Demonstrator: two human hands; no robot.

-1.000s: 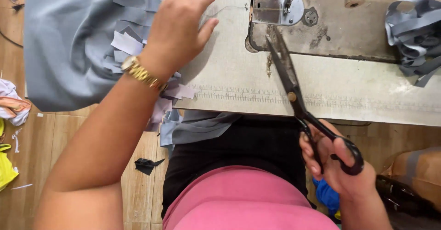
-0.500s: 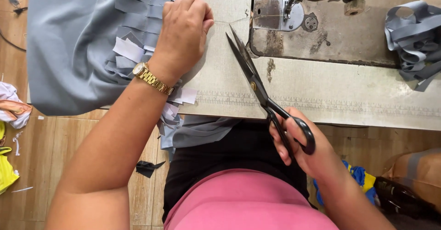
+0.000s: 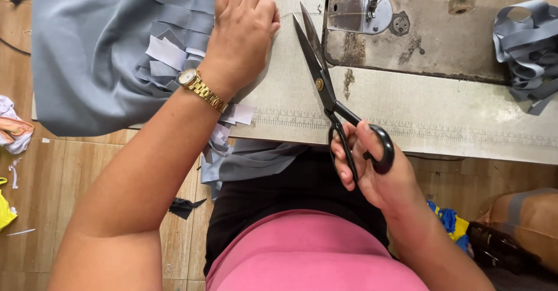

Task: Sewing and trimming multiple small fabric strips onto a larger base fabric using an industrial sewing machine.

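While the grey fabric [image 3: 93, 53] is lying spread over the left part of the bench [image 3: 442, 117], with its far edge hanging off toward the wooden floor [image 3: 35, 180], the left hand [image 3: 244, 29] is pressing flat on the stack of grey strips and white backing pieces [image 3: 174, 41] sewn along the fabric's edge; its grip is closed down on the cloth with the fingers curled, pinning rather than lifting. The sewing machine's bed and metal needle plate [image 3: 354, 9] are sitting at the top of the bench, just right of that hand, and a loose bundle of grey binding tape [image 3: 526, 53] is lying well apart at the far right. Change noted against the earlier frames: the black scissors [image 3: 325, 87] are now swinging left, away from the needle plate, with the tips arriving just beside the left hand's knuckles, and the blades are standing slightly parted. The right hand [image 3: 372, 163] is holding them with fingers through the black handle loops, a firm grip, low near the bench's front edge. Judgement: the blades are lining up on the thin thread [image 3: 293, 14] running from the cloth toward the needle, so the piece looks stitched and ready to be cut free. A gold wristwatch [image 3: 200, 86] is sitting on the left wrist.
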